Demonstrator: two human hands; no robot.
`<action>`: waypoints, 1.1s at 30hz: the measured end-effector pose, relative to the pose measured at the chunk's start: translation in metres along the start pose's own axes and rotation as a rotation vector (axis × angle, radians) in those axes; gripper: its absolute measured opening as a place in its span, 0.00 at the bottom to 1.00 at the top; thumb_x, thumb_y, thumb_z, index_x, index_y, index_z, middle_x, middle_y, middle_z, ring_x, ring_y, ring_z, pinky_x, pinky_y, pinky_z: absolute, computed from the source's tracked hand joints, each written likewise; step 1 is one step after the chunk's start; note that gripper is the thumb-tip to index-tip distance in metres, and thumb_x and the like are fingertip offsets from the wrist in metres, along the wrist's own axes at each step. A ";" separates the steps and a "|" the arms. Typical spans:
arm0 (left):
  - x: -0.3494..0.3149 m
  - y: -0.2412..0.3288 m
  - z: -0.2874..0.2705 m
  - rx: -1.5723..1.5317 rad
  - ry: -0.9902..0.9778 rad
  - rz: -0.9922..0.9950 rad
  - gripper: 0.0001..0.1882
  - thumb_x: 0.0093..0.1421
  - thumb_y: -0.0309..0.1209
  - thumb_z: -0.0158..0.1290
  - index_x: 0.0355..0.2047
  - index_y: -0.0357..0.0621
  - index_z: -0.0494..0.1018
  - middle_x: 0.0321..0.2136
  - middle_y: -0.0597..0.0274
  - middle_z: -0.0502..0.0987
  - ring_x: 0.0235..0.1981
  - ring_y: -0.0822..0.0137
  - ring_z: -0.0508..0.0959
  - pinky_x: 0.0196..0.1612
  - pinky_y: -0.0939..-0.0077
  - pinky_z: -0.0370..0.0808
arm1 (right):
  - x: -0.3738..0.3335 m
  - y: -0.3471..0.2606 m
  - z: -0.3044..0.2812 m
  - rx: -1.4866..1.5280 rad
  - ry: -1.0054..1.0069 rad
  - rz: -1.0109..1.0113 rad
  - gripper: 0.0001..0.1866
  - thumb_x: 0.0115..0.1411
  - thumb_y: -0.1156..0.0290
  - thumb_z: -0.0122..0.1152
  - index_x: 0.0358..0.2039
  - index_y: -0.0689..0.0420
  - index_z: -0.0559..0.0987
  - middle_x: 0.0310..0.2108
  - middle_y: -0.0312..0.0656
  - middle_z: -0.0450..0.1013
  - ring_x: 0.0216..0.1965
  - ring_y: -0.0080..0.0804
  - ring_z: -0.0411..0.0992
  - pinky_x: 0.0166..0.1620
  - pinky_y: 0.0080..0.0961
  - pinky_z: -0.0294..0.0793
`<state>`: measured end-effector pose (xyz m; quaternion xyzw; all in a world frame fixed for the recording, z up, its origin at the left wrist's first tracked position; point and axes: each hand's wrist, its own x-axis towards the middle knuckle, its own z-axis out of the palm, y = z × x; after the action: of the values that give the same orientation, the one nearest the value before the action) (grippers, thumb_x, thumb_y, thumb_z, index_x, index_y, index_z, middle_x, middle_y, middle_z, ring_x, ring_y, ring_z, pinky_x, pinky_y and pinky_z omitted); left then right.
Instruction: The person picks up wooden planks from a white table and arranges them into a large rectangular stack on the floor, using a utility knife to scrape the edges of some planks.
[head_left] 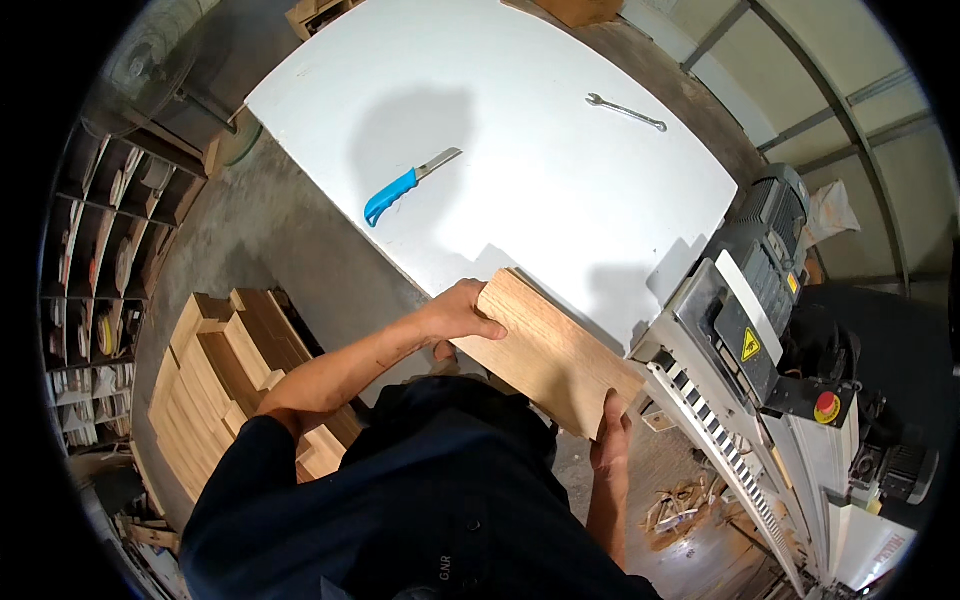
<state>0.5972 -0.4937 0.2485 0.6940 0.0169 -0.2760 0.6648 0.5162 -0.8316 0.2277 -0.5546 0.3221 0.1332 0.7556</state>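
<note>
Between my two hands I hold a light brown wooden board point(560, 350), slanting down to the right over the near edge of the white table point(560, 120). My left hand point(462, 312) grips its upper left end, thumb on top. Around its lower right end my right hand point(612, 432) is closed, with the fingers partly hidden under the wood. Farther off on the table lies a knife point(395, 195) with a blue handle and a short metal blade. Toward the table's far right rests a metal wrench point(626, 112).
On my right stands a machine point(735, 330) with a motor, a striped rail point(715, 425) and a red button point(827, 406). Stacked wooden boards point(225, 380) lie at lower left, beside a shelf rack point(100, 260). A fan point(150, 70) stands far left. Wood scraps point(680, 508) litter the floor.
</note>
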 end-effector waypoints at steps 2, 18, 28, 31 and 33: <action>0.004 0.006 -0.003 -0.063 -0.019 -0.141 0.30 0.45 0.31 0.65 0.48 0.31 0.69 0.42 0.54 0.74 0.45 0.66 0.72 0.51 0.73 0.68 | 0.000 0.007 -0.009 -0.067 -0.057 -0.064 0.41 0.52 0.51 0.65 0.56 0.67 0.61 0.54 0.48 0.65 0.55 0.36 0.64 0.57 0.32 0.63; 0.006 -0.001 0.001 -0.152 -0.086 0.111 0.36 0.52 0.28 0.58 0.59 0.34 0.56 0.53 0.50 0.66 0.56 0.61 0.64 0.58 0.67 0.61 | -0.020 0.001 0.001 -0.134 -0.062 -0.387 0.40 0.52 0.52 0.66 0.55 0.67 0.62 0.50 0.46 0.67 0.50 0.33 0.65 0.53 0.32 0.64; -0.002 0.031 -0.078 -0.010 0.085 0.470 0.48 0.45 0.18 0.60 0.64 0.38 0.45 0.57 0.57 0.62 0.58 0.66 0.62 0.61 0.70 0.59 | 0.016 -0.073 0.090 -0.279 -0.454 -0.597 0.46 0.46 0.80 0.69 0.62 0.56 0.53 0.51 0.43 0.65 0.50 0.34 0.66 0.49 0.29 0.72; 0.009 0.011 -0.085 0.120 0.218 0.534 0.51 0.45 0.17 0.61 0.65 0.39 0.43 0.59 0.58 0.60 0.60 0.66 0.59 0.62 0.71 0.56 | 0.051 -0.064 0.101 -0.537 -0.355 -0.654 0.48 0.44 0.87 0.66 0.63 0.54 0.52 0.51 0.40 0.64 0.50 0.31 0.66 0.50 0.25 0.72; 0.009 0.003 -0.089 0.198 0.276 0.527 0.52 0.45 0.17 0.61 0.65 0.39 0.42 0.60 0.58 0.59 0.61 0.66 0.58 0.62 0.72 0.54 | 0.059 -0.054 0.104 -0.445 -0.390 -0.601 0.49 0.44 0.88 0.66 0.64 0.53 0.51 0.52 0.39 0.64 0.51 0.30 0.65 0.52 0.25 0.71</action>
<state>0.6384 -0.4142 0.2440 0.7668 -0.1004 0.0023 0.6340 0.6265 -0.7634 0.2491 -0.7380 -0.0396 0.0757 0.6694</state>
